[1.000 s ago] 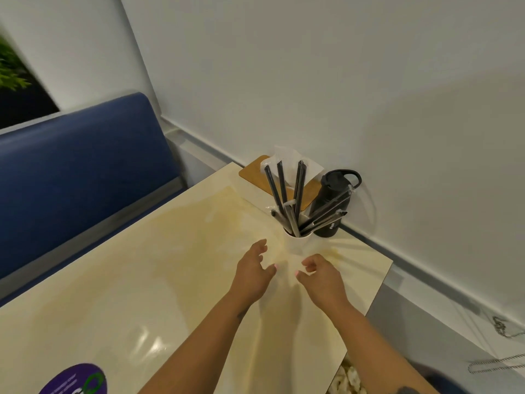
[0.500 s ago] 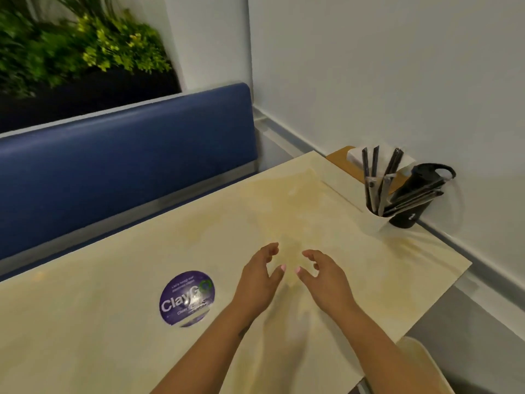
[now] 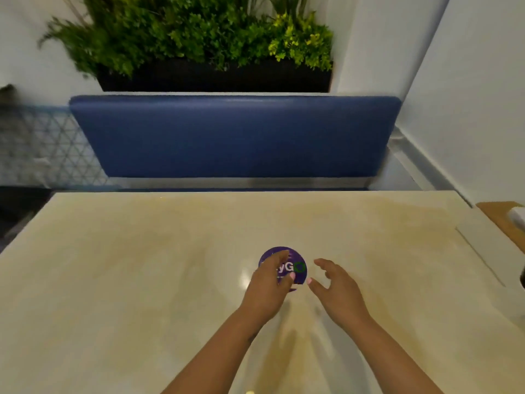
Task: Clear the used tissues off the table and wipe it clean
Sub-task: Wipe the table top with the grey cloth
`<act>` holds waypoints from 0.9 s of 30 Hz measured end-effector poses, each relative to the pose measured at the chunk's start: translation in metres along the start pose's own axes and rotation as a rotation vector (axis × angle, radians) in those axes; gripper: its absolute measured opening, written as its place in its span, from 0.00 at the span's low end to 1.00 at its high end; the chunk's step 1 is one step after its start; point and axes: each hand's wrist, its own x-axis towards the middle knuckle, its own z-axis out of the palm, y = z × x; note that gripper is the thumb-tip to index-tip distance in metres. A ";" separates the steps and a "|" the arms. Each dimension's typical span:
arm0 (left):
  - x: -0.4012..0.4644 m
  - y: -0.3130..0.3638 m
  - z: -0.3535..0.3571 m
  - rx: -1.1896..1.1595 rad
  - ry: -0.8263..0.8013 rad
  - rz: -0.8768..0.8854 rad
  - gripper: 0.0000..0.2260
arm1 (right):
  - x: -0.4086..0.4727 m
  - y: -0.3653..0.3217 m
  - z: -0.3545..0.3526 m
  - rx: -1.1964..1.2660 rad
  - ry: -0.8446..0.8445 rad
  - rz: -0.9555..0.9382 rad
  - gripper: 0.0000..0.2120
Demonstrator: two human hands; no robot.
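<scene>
Along the left edge of the desk [image 3: 93,280] you had nothing but bare cream top, and no used tissue showed anywhere on it. Your left hand [image 3: 270,282] hovered near the middle of the desk, fingers loosely spread and holding nothing, partly covering the round purple sticker [image 3: 295,265]. Just to its right your right hand [image 3: 338,288] hung beside it, fingers apart and lightly curled, also gripping nothing; the two thumbs faced each other across a small gap. Neither hand carried a cloth.

At the far right corner, a wooden-topped holder [image 3: 500,220] with something white on it, too cropped to identify, poked in at the edge. Since no tissues lay in sight, you could not tell which way they lay or which hand was nearer; anything left to clear was likely off toward that right edge, on your right hand's side.
</scene>
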 end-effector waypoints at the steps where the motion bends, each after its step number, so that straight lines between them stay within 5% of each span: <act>1: -0.005 -0.004 -0.007 0.019 0.039 0.000 0.19 | 0.002 -0.006 0.006 -0.003 -0.020 -0.030 0.21; 17: -0.104 -0.091 -0.130 0.066 0.442 -0.256 0.19 | -0.016 -0.118 0.127 -0.078 -0.389 -0.350 0.22; 27: -0.154 -0.165 -0.235 0.092 0.473 -0.349 0.20 | -0.046 -0.196 0.219 -0.075 -0.440 -0.364 0.22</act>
